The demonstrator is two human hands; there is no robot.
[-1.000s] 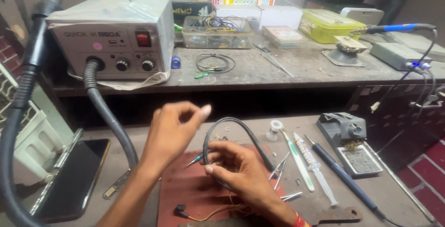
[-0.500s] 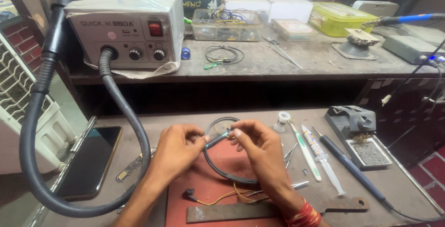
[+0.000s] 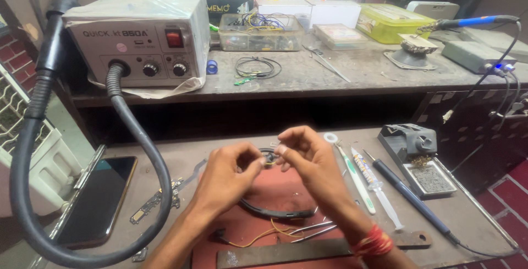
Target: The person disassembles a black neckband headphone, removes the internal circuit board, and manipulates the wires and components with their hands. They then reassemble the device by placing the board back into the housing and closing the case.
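Note:
My left hand [image 3: 226, 173] and my right hand [image 3: 305, 156] meet above a red mat [image 3: 258, 228], fingertips pinched together on the end of a black cable [image 3: 278, 212]. The cable loops down from my fingers and lies curved on the mat. Thin yellow wires [image 3: 258, 236] with a small black connector trail across the mat near my wrists. Metal tweezers [image 3: 311, 229] rest on the mat beside my right forearm. What sits exactly between my fingertips is too small to make out.
A grey hot-air station [image 3: 137, 35] with a thick black hose [image 3: 148, 153] stands back left. A dark phone [image 3: 99, 200] lies left. A toothbrush [image 3: 357, 178], a tube, a soldering pen [image 3: 407, 195] and an iron stand [image 3: 415, 151] lie right. Boxes line the raised shelf [image 3: 330, 76].
My hands have risen and closed together, now pinching the cable end between both sets of fingertips. The view has moved closer and shifted a little to the right.

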